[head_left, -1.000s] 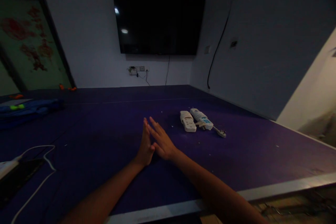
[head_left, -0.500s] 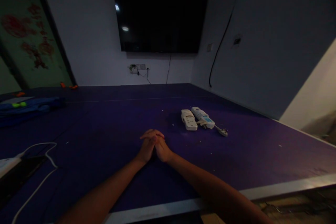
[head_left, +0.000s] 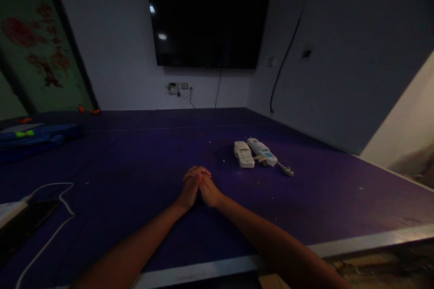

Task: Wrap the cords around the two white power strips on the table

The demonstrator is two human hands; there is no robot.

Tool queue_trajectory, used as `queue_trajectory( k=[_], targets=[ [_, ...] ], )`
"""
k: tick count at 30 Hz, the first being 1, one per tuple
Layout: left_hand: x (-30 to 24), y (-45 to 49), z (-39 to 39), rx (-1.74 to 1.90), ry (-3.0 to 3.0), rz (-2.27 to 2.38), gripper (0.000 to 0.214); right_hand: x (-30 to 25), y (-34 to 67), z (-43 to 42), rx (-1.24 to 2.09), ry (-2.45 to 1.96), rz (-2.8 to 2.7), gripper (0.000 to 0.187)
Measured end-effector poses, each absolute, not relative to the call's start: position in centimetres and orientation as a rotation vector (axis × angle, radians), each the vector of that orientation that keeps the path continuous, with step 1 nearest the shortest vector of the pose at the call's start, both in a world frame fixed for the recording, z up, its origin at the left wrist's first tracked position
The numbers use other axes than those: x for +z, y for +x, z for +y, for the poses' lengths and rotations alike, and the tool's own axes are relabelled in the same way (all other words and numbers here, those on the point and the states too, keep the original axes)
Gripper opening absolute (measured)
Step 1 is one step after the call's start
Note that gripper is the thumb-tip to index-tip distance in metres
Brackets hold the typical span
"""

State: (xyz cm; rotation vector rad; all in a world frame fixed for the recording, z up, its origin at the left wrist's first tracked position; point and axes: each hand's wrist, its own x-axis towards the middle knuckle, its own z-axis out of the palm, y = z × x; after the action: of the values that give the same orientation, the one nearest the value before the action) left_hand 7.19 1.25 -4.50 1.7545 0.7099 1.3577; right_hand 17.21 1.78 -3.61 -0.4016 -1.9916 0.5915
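My left hand (head_left: 188,193) and my right hand (head_left: 209,190) are clasped together on the purple tabletop (head_left: 149,158), fingers interlaced and closed. No object shows between them, though the palms are hidden. Beyond them to the right lie two white power strips with cords wound round them. The nearer power strip (head_left: 245,159) shows its sockets. Beside it, the other power strip (head_left: 269,157) has a blue patch, and its plug (head_left: 286,170) lies at the right end. Neither hand touches them.
At the left edge, a white power strip (head_left: 11,211) with a white cable (head_left: 68,205) lies by a dark flat object (head_left: 34,221). Blue cloth (head_left: 50,134) lies farther back. A television (head_left: 210,25) hangs on the wall. The table's pale front edge (head_left: 203,271) runs below my forearms.
My clasped hands stay in place, with only a very slight shift of the fingers. The objects on the table have not moved.
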Motion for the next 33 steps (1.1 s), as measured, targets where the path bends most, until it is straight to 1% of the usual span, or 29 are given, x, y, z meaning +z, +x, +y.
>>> queue_trajectory(
  k=[3,5,9,12,15,20,25,33],
  targets=[
    [-4.6,7.4,1.1,1.39,1.709,0.676,0.068,-3.0,17.8,2.0,0.452,-0.476,-2.075,0.052],
    [-4.6,7.4,1.0,1.467,1.645,0.695,0.07,-2.4,18.8,2.6,0.254,-0.668,-2.063,0.048],
    [-4.5,7.0,1.4,1.512,1.644,0.867,0.075,-1.6,22.5,4.5,-0.248,-1.442,-1.769,0.042],
    [-4.8,6.5,2.2,1.504,1.752,1.018,0.072,-1.7,25.5,5.7,-0.439,-1.901,-1.694,0.043],
    [-5.1,6.4,2.6,1.475,1.835,1.049,0.067,-1.9,27.1,6.3,-0.45,-2.158,-1.677,0.035],
    [-5.2,6.5,2.0,1.424,2.013,0.975,0.062,-2.1,27.8,7.1,-0.331,-2.327,-1.579,0.037],
    [-5.2,6.5,1.5,1.362,2.163,0.93,0.061,-2.1,28.7,7.3,-0.176,-2.332,-1.543,0.032],
    [-5.5,6.4,1.8,1.327,2.228,0.945,0.059,-1.2,29.9,7.1,-0.193,-2.279,-1.632,0.032]
  ],
)
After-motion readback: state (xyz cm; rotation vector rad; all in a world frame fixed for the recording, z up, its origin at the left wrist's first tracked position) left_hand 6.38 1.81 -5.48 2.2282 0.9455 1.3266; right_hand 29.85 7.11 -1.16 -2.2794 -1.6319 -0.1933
